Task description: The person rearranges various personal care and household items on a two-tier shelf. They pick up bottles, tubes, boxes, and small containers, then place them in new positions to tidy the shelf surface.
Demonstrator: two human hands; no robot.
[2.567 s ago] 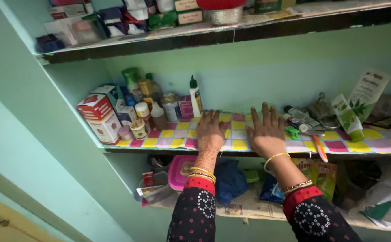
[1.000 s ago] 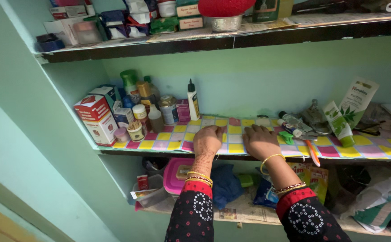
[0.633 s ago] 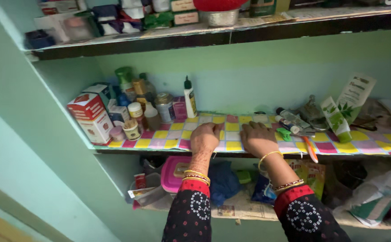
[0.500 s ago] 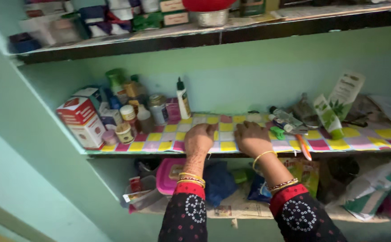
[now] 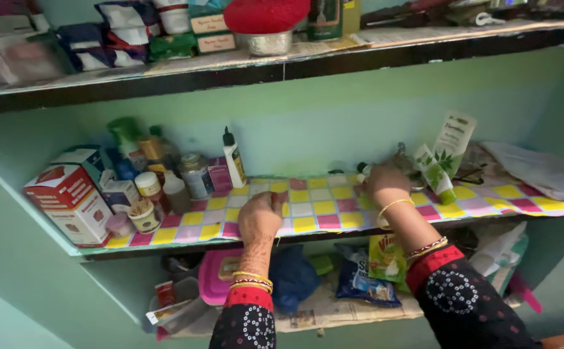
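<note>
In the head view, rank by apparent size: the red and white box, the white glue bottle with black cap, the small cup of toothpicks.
1. red and white box
2. white glue bottle
3. cup of toothpicks, though it sits nearer the camera than the bottle.

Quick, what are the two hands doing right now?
Left hand: curled, resting on the checkered shelf liner; a grip cannot be told.
Right hand: closed over small items by the green tubes; exact item cannot be told.

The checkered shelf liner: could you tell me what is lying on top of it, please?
On the checkered liner rest the left hand, a red-and-white box, bottles and green tubes. The right hand covers whatever lies beneath it.
</note>
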